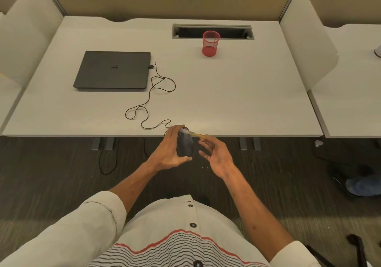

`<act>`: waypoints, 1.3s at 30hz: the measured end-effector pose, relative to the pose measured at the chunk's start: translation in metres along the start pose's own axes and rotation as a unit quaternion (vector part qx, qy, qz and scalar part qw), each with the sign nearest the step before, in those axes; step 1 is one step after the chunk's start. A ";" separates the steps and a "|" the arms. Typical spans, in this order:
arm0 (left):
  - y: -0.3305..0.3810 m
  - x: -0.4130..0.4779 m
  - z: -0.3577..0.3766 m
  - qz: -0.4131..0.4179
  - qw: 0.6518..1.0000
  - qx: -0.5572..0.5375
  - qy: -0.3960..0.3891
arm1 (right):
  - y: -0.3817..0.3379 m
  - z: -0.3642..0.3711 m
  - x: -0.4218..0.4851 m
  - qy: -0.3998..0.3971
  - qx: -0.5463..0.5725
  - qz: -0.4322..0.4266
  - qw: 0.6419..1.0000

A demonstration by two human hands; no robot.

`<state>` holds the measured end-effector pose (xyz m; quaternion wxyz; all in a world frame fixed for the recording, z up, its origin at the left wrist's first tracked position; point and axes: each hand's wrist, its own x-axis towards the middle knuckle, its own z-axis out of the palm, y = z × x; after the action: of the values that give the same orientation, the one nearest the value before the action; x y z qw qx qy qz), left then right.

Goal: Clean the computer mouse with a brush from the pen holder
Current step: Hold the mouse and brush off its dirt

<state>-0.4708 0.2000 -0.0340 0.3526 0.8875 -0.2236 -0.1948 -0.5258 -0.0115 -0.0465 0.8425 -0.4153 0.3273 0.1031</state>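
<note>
Cleaning judged under way: the brush (192, 133), out of the pen holder (210, 43) at the far edge of the desk (237, 93), is pinched by the right hand (216, 155) against the mouse (185, 145), which the left hand (168, 154) grips with curled fingers just off the near edge.

The laptop (112, 69) lies left on the desk (247, 93); the holder (210, 43) stands farther back, to its right, just before the slot (226, 31). A cable (151, 93) runs from the laptop's right side to the mouse (185, 145) — just past the near edge.
</note>
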 end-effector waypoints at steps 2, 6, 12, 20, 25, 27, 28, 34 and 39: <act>0.001 0.000 -0.001 0.001 1.000 0.005 0.001 | 0.000 0.005 0.001 -0.009 -0.022 0.004 1.000; 0.004 0.002 -0.001 0.007 1.000 0.002 0.005 | 0.001 0.013 0.002 -0.044 -0.076 0.002 0.996; 0.007 0.003 0.004 0.014 0.999 0.025 -0.015 | 0.006 0.023 0.005 -0.039 -0.099 0.002 0.994; 0.006 0.004 0.005 0.022 0.999 0.036 -0.017 | 0.004 0.021 0.006 -0.015 0.021 0.043 0.999; 0.005 0.006 0.007 0.030 0.999 0.032 -0.019 | 0.005 0.019 0.004 -0.036 0.085 0.075 0.993; 0.006 0.006 0.008 0.035 0.999 0.025 -0.021 | 0.007 0.019 0.002 -0.043 0.097 0.086 0.991; 0.007 0.006 0.009 0.037 0.999 0.020 -0.021 | 0.008 0.018 0.002 -0.047 0.104 0.092 0.989; 0.008 0.004 0.010 0.031 0.999 -0.010 -0.015 | 0.011 0.018 0.001 -0.053 0.115 0.101 0.987; 0.003 0.000 0.012 0.031 0.999 -0.014 -0.005 | 0.011 0.017 0.001 -0.079 0.141 0.126 0.979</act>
<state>-0.4778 0.1920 -0.0398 0.3701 0.8740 -0.2498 -0.1917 -0.5225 0.0081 -0.0463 0.8959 -0.2384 0.3208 0.1939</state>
